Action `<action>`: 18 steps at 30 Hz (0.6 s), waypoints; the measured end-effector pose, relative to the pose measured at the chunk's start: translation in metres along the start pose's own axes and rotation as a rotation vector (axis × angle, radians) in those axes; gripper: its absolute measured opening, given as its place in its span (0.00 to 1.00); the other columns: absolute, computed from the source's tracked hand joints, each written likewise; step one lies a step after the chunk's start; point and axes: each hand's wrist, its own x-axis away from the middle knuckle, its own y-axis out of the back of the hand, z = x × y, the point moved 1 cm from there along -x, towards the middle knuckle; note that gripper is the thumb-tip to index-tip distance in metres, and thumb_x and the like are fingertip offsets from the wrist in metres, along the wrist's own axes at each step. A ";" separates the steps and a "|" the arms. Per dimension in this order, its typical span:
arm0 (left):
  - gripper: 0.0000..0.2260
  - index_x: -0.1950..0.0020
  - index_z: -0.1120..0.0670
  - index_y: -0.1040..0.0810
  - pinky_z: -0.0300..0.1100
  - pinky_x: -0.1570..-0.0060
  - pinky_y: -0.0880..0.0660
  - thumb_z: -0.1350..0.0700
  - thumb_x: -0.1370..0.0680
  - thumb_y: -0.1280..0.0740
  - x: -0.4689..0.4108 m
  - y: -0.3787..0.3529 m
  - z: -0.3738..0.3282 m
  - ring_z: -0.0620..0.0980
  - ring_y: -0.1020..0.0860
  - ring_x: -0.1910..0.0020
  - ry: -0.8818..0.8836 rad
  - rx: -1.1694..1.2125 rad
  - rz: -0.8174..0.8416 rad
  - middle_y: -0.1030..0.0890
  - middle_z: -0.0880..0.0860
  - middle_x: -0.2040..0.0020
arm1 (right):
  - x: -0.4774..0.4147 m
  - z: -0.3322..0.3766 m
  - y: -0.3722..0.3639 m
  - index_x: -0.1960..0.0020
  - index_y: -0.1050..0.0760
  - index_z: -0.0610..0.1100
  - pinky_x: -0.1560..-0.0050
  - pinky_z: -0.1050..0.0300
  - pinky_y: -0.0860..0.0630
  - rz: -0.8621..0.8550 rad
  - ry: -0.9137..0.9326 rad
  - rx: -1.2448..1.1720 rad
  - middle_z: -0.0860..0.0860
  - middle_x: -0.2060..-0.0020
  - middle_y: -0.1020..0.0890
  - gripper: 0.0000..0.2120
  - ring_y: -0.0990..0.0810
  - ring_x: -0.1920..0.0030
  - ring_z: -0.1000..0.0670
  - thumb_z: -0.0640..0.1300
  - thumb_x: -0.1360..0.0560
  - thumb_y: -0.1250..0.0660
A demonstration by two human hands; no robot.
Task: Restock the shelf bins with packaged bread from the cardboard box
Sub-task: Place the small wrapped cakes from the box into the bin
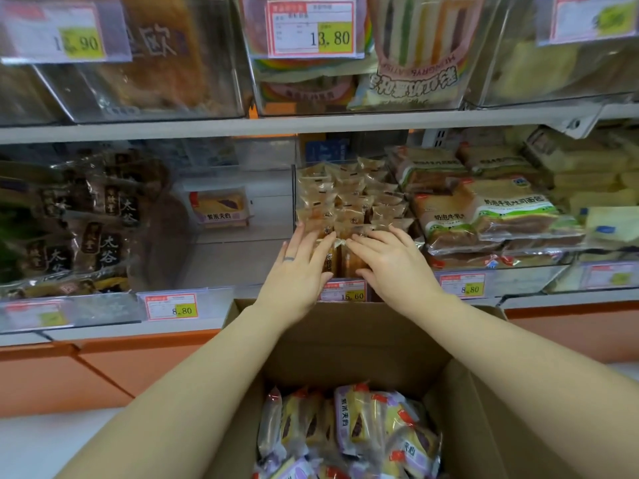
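Fingers (309, 242) of the left hand (297, 267) and right hand (387, 261) are stretched nearly straight and pressed against small packets (340, 257) at the front of the centre bin (295, 202). Nothing is gripped. Bread packs (349, 430) are heaped in the box (466, 392) at bottom centre, between the forearms.
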 end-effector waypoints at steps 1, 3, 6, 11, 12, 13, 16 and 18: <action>0.29 0.22 0.51 0.53 0.51 0.24 0.52 0.49 0.18 0.43 0.000 0.001 0.000 0.55 0.60 0.23 0.000 -0.009 0.001 0.49 0.54 0.22 | 0.001 0.000 0.003 0.35 0.25 0.43 0.33 0.42 0.35 0.034 0.007 0.010 0.46 0.39 0.21 0.28 0.24 0.37 0.44 0.44 0.33 0.23; 0.29 0.22 0.51 0.54 0.51 0.25 0.53 0.49 0.18 0.44 0.001 0.003 -0.002 0.55 0.60 0.23 0.010 -0.024 0.014 0.50 0.54 0.22 | 0.004 -0.001 0.007 0.27 0.36 0.45 0.27 0.45 0.47 0.114 0.011 0.009 0.48 0.29 0.32 0.29 0.36 0.28 0.46 0.47 0.25 0.32; 0.29 0.22 0.50 0.55 0.52 0.26 0.54 0.49 0.18 0.43 0.002 0.008 -0.006 0.54 0.59 0.23 0.032 -0.025 0.013 0.51 0.53 0.21 | 0.020 0.000 0.017 0.24 0.42 0.45 0.25 0.49 0.53 0.071 0.025 -0.038 0.48 0.26 0.38 0.30 0.42 0.25 0.48 0.47 0.23 0.35; 0.26 0.25 0.51 0.38 0.53 0.27 0.46 0.55 0.22 0.35 0.046 0.009 -0.002 0.57 0.43 0.25 0.095 0.115 -0.207 0.38 0.56 0.25 | 0.077 0.022 0.019 0.43 0.20 0.46 0.39 0.53 0.27 -0.032 0.098 -0.296 0.51 0.48 0.17 0.13 0.21 0.45 0.51 0.41 0.27 0.31; 0.23 0.27 0.52 0.34 0.53 0.28 0.43 0.57 0.22 0.34 0.062 0.006 0.001 0.57 0.39 0.26 0.134 0.150 -0.247 0.34 0.56 0.27 | 0.087 0.028 0.014 0.44 0.20 0.47 0.42 0.53 0.24 0.048 0.076 -0.329 0.53 0.50 0.17 0.11 0.20 0.48 0.52 0.42 0.26 0.32; 0.21 0.30 0.53 0.30 0.55 0.29 0.40 0.59 0.23 0.33 0.079 0.002 0.005 0.57 0.35 0.29 0.173 0.175 -0.273 0.30 0.55 0.30 | 0.094 0.034 0.007 0.44 0.21 0.49 0.43 0.54 0.24 0.170 0.029 -0.345 0.54 0.49 0.17 0.10 0.20 0.47 0.53 0.44 0.24 0.34; 0.15 0.40 0.54 0.22 0.59 0.32 0.35 0.62 0.27 0.30 0.115 -0.013 0.012 0.59 0.28 0.35 0.226 0.104 -0.261 0.24 0.56 0.37 | 0.112 0.040 -0.034 0.37 0.26 0.51 0.41 0.56 0.26 0.539 -0.128 -0.326 0.54 0.41 0.22 0.14 0.24 0.41 0.53 0.49 0.22 0.39; 0.14 0.45 0.54 0.19 0.59 0.31 0.38 0.61 0.30 0.28 0.125 -0.021 0.013 0.61 0.27 0.36 0.204 -0.014 -0.198 0.22 0.57 0.40 | 0.124 0.039 -0.066 0.35 0.28 0.50 0.44 0.54 0.24 0.728 -0.262 -0.363 0.52 0.40 0.23 0.16 0.23 0.43 0.50 0.50 0.23 0.37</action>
